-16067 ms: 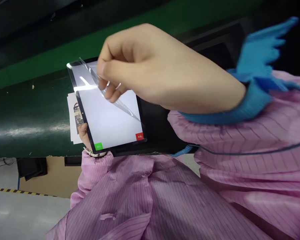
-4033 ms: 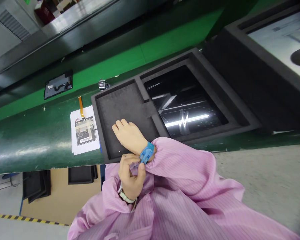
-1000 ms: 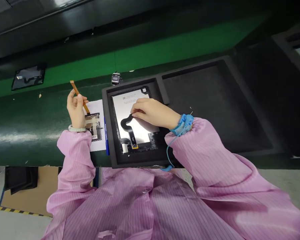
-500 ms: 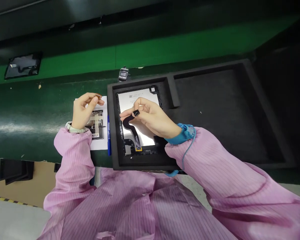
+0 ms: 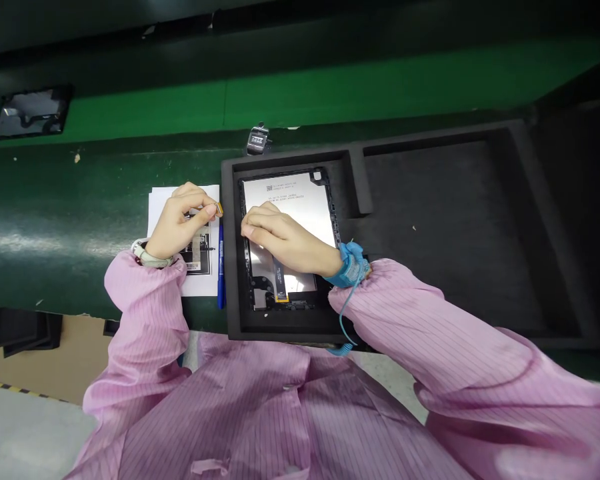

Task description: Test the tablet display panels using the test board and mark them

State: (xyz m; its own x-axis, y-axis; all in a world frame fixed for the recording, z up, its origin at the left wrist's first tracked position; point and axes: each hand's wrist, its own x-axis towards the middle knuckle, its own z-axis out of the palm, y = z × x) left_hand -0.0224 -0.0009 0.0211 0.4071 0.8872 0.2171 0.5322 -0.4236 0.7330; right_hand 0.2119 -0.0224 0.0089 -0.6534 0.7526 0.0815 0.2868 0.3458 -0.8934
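Observation:
My left hand [image 5: 183, 220] is closed in a pinch on a small flat piece with an orange-yellow edge [image 5: 219, 208], above the printed sheet [image 5: 200, 285]. My right hand [image 5: 290, 241] is closed over a tablet screen assembly [image 5: 310, 207], its white back facing up inside a black frame. From under this hand a dark flex cable [image 5: 280, 279] runs down to a yellow-edged end. The cable's upper end is hidden by the fingers, which seem to hold it. The screen lies in the left compartment of a black foam tray [image 5: 233, 293].
A blue pen [image 5: 221, 267] lies between the sheet and the tray. Behind the tray sits a small metal counter [image 5: 257, 139]. Another screen assembly [image 5: 33, 112] is at the back left. A blue wrist strap [image 5: 350, 265] with a cord is on my right wrist.
My left hand has moved right with the small piece, toward the tray's edge. My right hand has turned palm down, covering the cable's black end that showed before.

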